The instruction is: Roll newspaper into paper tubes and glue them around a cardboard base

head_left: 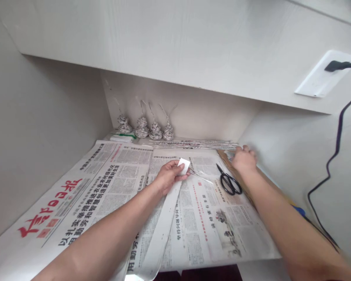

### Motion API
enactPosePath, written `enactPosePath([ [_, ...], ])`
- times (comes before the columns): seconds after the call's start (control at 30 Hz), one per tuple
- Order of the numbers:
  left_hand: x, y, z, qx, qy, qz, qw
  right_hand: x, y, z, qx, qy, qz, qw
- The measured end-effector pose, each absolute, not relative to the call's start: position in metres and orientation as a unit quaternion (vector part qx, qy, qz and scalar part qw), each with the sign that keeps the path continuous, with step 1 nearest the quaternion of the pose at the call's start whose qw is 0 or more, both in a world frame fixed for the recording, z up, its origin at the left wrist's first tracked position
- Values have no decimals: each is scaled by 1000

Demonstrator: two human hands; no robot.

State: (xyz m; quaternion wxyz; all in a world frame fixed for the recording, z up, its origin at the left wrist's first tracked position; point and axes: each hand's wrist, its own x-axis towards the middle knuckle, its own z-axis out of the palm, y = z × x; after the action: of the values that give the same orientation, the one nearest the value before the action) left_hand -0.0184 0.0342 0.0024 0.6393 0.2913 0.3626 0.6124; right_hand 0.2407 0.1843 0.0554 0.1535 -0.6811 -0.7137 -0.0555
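My left hand (172,176), above the middle of the newspaper, pinches a small white square piece (184,165) between thumb and fingers. A thin, shiny strip (201,176) sticks out to the right from the same hand. My right hand (245,157) is at the back right, its fingers curled beside the right ends of a bundle of thin rolled-paper sticks (193,144). What those fingers grip, if anything, is hidden. Black-handled scissors (230,184) lie between my hands on the newspaper (193,218). Below my left forearm runs a long white strip (163,230).
Several gourd-shaped woven paper pieces (142,128) stand against the back wall, one by a white packet (123,137) with a green edge. An overhanging panel (175,47) carries a socket (324,76); its black cord (337,144) hangs at the right. Something blue (299,210) sits near my right forearm.
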Motion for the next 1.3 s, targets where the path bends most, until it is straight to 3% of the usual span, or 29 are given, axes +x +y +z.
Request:
enactPosePath([
  [0.03, -19, 34, 2, 292, 367, 612, 636, 227, 176, 57, -642, -729, 42, 232],
  [0.07, -19, 34, 2, 293, 372, 612, 634, 213, 168, 58, -615, -743, 95, 246],
  [0.17, -20, 35, -1, 295, 382, 617, 622, 170, 141, 50, -550, -768, 218, 243],
  [0.3, -22, 37, -4, 298, 380, 632, 606, 136, 113, 29, -378, -695, 548, 271],
  [0.37, -22, 37, -4, 300, 383, 631, 604, 133, 105, 21, -326, -665, 612, 276],
  [0.87, -16, 36, -8, 314, 440, 608, 581, 137, 102, 2, -359, -684, 569, 283],
  [1.3, -18, 38, -15, 346, 447, 606, 559, 138, 103, 1, -345, -658, 612, 271],
])
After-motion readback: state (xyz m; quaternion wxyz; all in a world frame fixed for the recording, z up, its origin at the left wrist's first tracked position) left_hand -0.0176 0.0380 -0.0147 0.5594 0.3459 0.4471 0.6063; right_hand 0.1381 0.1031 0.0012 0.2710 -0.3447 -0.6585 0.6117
